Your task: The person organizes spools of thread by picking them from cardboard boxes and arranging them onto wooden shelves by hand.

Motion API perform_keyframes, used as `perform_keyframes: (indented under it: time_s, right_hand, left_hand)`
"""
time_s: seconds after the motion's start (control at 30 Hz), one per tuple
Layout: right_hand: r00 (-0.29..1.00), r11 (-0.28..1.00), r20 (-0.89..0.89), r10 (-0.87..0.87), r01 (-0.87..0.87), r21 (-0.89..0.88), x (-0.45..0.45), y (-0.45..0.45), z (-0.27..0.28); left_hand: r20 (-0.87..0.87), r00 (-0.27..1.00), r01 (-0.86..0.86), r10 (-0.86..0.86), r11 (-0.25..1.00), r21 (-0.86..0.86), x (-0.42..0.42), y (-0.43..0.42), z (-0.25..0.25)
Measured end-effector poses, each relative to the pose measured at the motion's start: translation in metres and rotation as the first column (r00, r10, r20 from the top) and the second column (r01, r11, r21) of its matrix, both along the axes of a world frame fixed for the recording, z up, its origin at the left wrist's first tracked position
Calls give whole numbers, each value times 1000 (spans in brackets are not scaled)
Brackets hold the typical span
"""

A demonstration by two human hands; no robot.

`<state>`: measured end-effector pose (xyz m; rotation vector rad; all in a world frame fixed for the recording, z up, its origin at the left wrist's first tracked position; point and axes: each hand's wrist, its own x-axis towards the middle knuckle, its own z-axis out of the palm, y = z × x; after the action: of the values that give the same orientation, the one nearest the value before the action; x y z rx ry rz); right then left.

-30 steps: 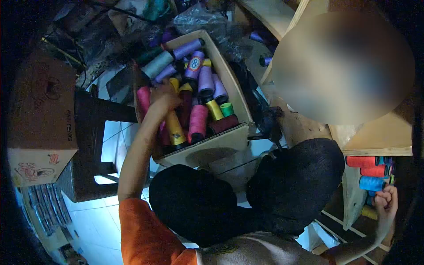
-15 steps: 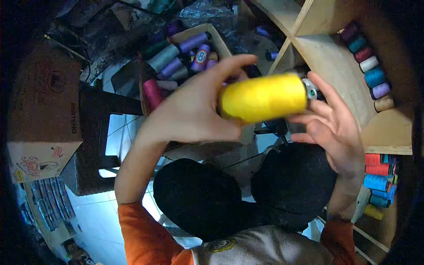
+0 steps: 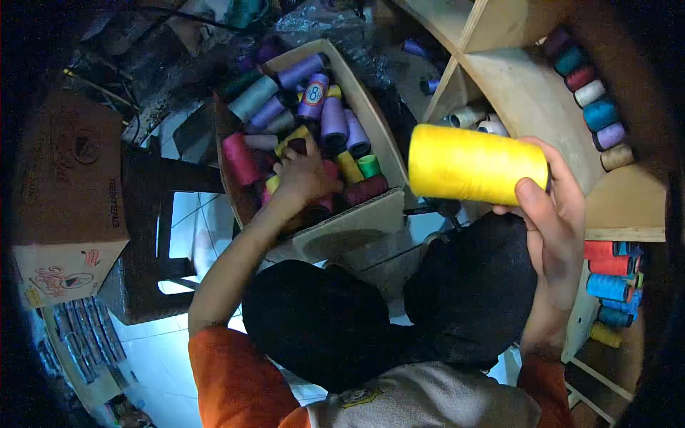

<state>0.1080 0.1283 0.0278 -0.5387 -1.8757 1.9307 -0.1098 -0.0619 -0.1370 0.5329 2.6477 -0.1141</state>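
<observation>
A large yellow thread cone (image 3: 474,164) lies sideways in my right hand (image 3: 553,192), whose thumb and fingers close around its right end. My left hand (image 3: 307,175) is down in an open cardboard box (image 3: 349,225) of thread spools, its fingers apart over them. Near its fingertips are a dark red spool (image 3: 296,145) and a yellow spool; contact is hard to make out. A pink spool (image 3: 240,159) lies left of that hand. Purple spools (image 3: 333,121) and a bright green spool (image 3: 369,166) lie beyond it and to its right.
Wooden shelving (image 3: 528,85) curves along the right, with a row of coloured spools (image 3: 601,113) and more spools (image 3: 608,287) lower down. A dark stool (image 3: 139,235) and a closed carton (image 3: 68,171) stand on the left. My knees (image 3: 314,314) are below the box.
My left hand has left the yellow thread cone and moved down into the box. My right hand has taken hold of the cone's end and holds it alone.
</observation>
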Motion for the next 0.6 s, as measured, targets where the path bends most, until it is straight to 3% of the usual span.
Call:
perform_keyframes:
  time_s: [0.2,0.3,0.33,0.37,0.4,0.43,0.47,0.53,0.6]
  right_hand:
    - [998,1000,-51,23,-23,3,5,5,0]
    - [994,1000,-105,8,-8,1,9,8,2]
    - [993,1000,-121,-9,12,23,14,13,4]
    - [999,972,-50,-22,33,231,23,15,15]
    - [998,902,16,-60,47,429,31,18,25]
    - [996,826,33,-82,50,561,43,23,31]
    - [999,796,7,-51,36,604,57,31,35]
    - [995,832,-79,59,-5,554,95,44,44]
    - [997,841,-70,13,27,541,134,42,50]
  left_hand:
    - [75,994,-80,75,995,56,-5,9,-2]
    - [-101,986,-113,131,979,169,-7,15,-19]
    - [14,998,-55,55,893,447,-21,3,-29]
    - [-146,988,134,-47,725,675,-31,-2,-32]
    - [-338,931,359,-138,511,781,-42,-6,-36]
    - [-333,928,365,-168,588,722,-46,-5,-9]
    - [-282,937,350,-208,534,769,-43,4,16]
    - [-18,949,120,-316,307,944,-17,23,60]
    - [123,862,-16,-492,215,976,6,35,78]
